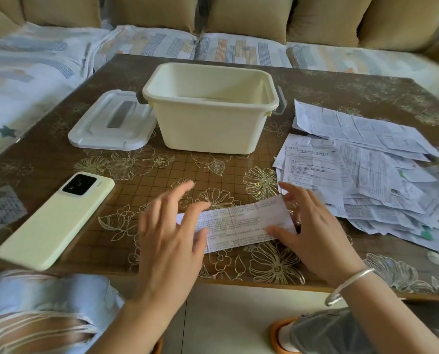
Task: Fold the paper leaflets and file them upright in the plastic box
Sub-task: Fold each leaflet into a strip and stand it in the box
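Below the near edge of the surface (pixel 162 172), a seated person's knee (pixel 34 315) in torn pale jeans and an orange slipper (pixel 277 335) are visible.

Just inside that edge, at its middle, both hands meet on one leaflet (pixel 241 223). It is a long, narrow strip of white paper, closely printed and crossed by fold creases. It lies flat and slants away toward the right.

The left hand (pixel 169 226) has its fingers straight and spread over the strip's left end. It is blurred, so contact cannot be told. The right hand (pixel 315 226) has a silver bangle (pixel 351 282) at the wrist. Its thumb lies flat along the strip's near edge and its fingers reach over the right end, pressing rather than pinching.

Toward the near left corner lies a pale yellow-green phone (pixel 52 221), camera side up, well apart from the strip.

Along the right edge is a loose pile of unfolded leaflets (pixel 366 175), creased and overlapping. Its nearest sheets lie just beside the right hand.

Bare flower-patterned surface lies open between the hands and the box.

Toward the far edge, at the middle, the cream plastic box (pixel 210 108) stands upright and uncovered, with a grey latch at each end. Its white lid (pixel 111 121) lies flat close against the box's left side.

Past the far edge is a sofa (pixel 238 47) with a patterned cover and tan cushions.
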The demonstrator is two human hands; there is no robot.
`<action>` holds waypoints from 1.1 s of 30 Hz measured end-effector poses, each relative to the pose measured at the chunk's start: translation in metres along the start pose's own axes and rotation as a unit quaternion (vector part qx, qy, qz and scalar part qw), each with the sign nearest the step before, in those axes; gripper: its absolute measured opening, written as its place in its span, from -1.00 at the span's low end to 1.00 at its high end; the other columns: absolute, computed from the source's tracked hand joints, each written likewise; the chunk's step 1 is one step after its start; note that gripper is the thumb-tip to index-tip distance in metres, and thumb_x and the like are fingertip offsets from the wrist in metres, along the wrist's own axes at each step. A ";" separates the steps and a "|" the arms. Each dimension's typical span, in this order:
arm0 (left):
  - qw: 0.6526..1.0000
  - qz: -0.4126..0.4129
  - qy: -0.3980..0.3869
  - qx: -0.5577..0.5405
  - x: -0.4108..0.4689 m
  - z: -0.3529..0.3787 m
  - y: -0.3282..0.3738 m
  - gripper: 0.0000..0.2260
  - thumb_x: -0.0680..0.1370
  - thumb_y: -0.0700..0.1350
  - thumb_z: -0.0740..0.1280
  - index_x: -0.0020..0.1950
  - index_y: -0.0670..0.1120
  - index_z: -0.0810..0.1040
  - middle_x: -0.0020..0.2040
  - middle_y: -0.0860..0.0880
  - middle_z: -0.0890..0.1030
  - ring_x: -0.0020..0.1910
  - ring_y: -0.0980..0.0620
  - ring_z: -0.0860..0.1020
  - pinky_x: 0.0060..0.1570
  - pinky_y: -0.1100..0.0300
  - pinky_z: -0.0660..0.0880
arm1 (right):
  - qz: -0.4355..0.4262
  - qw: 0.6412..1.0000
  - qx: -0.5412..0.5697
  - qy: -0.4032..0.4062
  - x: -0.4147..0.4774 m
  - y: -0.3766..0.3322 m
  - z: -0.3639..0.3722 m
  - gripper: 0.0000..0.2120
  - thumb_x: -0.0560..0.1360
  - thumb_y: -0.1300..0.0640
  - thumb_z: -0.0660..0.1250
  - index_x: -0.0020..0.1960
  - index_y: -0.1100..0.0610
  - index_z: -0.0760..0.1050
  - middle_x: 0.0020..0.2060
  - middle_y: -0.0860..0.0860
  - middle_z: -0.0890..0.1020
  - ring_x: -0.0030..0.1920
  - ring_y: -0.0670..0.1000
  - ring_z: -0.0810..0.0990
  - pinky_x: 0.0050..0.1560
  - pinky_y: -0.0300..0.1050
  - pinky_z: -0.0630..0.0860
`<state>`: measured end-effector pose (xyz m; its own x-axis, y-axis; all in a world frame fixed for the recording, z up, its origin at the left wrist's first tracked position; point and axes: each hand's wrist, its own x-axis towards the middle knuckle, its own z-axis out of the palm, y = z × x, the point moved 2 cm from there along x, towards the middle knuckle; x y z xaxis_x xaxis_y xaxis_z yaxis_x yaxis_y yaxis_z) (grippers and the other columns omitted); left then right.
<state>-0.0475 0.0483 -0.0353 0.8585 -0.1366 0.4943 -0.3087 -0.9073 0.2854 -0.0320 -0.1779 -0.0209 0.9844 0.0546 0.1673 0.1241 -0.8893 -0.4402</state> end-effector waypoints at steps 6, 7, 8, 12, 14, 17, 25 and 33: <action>0.999 0.043 -0.021 -0.020 -0.002 0.006 0.012 -0.80 0.42 -0.27 0.41 -0.08 0.01 0.59 -0.09 0.12 0.57 -0.08 0.01 0.51 -0.06 0.12 0.29 | -0.104 0.980 -0.087 -0.142 0.030 -0.014 -0.010 -0.59 0.42 -0.10 0.40 0.25 -0.16 0.43 0.17 -0.20 0.44 0.18 -0.15 0.24 0.08 -0.25 0.24; 0.998 0.041 -0.027 -0.030 -0.003 0.007 0.012 -0.86 0.46 -0.21 0.40 -0.06 0.02 0.58 -0.08 0.13 0.56 -0.08 0.02 0.50 -0.07 0.11 0.31 | -0.106 0.978 -0.077 -0.160 0.038 -0.017 -0.010 -0.66 0.43 -0.12 0.37 0.19 -0.15 0.47 0.12 -0.20 0.48 0.14 -0.15 0.30 0.06 -0.25 0.29; 0.998 0.040 -0.030 -0.036 -0.005 0.007 0.012 -0.92 0.49 -0.13 0.38 -0.05 0.03 0.58 -0.06 0.13 0.56 -0.07 0.03 0.49 -0.07 0.10 0.34 | -0.103 0.978 -0.064 -0.169 0.045 -0.021 -0.010 -0.69 0.43 -0.15 0.36 0.15 -0.11 0.50 0.08 -0.18 0.52 0.10 -0.15 0.38 0.07 -0.23 0.36; 0.997 0.035 -0.056 -0.050 -0.011 0.007 0.012 -0.81 0.51 0.09 0.25 0.00 0.05 0.57 0.00 0.15 0.55 0.02 0.06 0.48 -0.02 0.11 0.36 | -0.075 0.962 -0.104 -0.242 0.066 -0.035 -0.003 -0.51 0.38 -0.25 0.37 0.19 -0.03 0.42 0.01 -0.10 0.57 -0.01 -0.06 0.51 0.02 -0.16 0.47; 0.995 0.034 -0.069 -0.056 -0.010 0.005 0.009 -0.78 0.51 0.13 0.22 0.00 0.07 0.58 0.00 0.17 0.56 0.05 0.07 0.49 0.00 0.13 0.35 | -0.056 0.953 -0.130 -0.267 0.070 -0.038 -0.002 -0.46 0.33 -0.29 0.41 0.18 -0.04 0.38 -0.04 -0.08 0.55 -0.04 -0.02 0.51 -0.03 -0.11 0.47; 0.994 0.040 -0.075 -0.066 -0.005 0.003 0.006 -0.87 0.50 0.05 0.34 -0.02 0.06 0.60 -0.01 0.19 0.59 0.03 0.07 0.52 0.03 0.12 0.35 | -0.045 0.947 -0.139 -0.286 0.067 -0.039 -0.004 -0.51 0.34 -0.25 0.43 0.13 -0.04 0.39 -0.12 -0.12 0.51 -0.10 -0.05 0.49 -0.09 -0.13 0.44; 0.993 0.095 -0.066 -0.033 0.011 0.007 0.006 -0.89 0.41 -0.17 0.51 -0.09 -0.03 0.67 -0.12 0.08 0.61 -0.14 0.03 0.54 -0.10 0.16 0.40 | -0.039 0.979 0.049 -0.192 0.021 -0.028 -0.002 -0.80 0.51 0.04 0.35 0.10 -0.09 0.43 -0.36 -0.09 0.51 -0.40 -0.18 0.47 -0.41 -0.36 0.41; 0.983 0.108 -0.113 -0.098 -0.013 -0.004 0.020 -0.73 0.49 0.00 0.26 0.12 -0.01 0.63 0.04 0.14 0.64 0.03 0.12 0.56 0.19 0.16 0.38 | 0.167 0.956 0.229 -0.074 -0.011 -0.023 0.003 -0.94 0.48 0.07 0.41 -0.16 -0.06 0.60 -0.27 -0.12 0.65 -0.32 -0.13 0.61 -0.38 -0.29 0.56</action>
<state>-0.0665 0.0332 -0.0328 0.8266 -0.4228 0.3715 -0.5476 -0.7567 0.3571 -0.0456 -0.1568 -0.0154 0.9813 -0.1049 -0.1614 -0.1922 -0.5776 -0.7934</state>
